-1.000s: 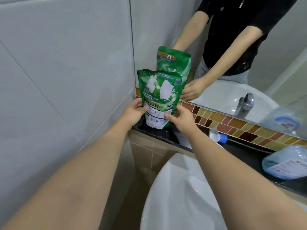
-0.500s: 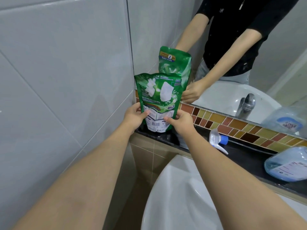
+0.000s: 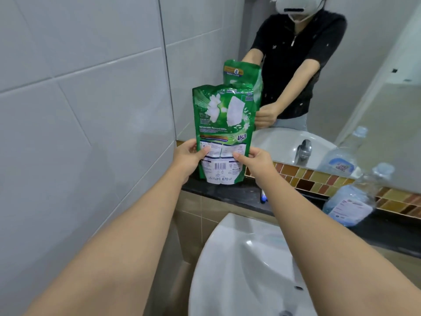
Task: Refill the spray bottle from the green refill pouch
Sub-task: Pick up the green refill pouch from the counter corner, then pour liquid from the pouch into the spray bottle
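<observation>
The green refill pouch [image 3: 224, 119] is upright, its back label with a barcode facing me, and its bottom hangs just above the black ledge [image 3: 227, 192]. My left hand [image 3: 189, 156] grips its lower left edge and my right hand [image 3: 255, 160] grips its lower right edge. A clear bottle with pale blue liquid [image 3: 350, 206] stands on the ledge to the right, with no spray head on it. Only a small blue and white tip of the spray head [image 3: 263, 198] shows on the ledge behind my right forearm.
A white basin [image 3: 246, 265] sits below my arms. The mirror [image 3: 364, 76] above a mosaic tile strip [image 3: 319, 179] reflects the pouch, a person, a tap and the bottle. A grey tiled wall [image 3: 79, 110] closes the left side.
The pouch has risen off the ledge in both hands. My view has tilted upward, so more of the mirror shows. My right forearm now hides most of the spray head.
</observation>
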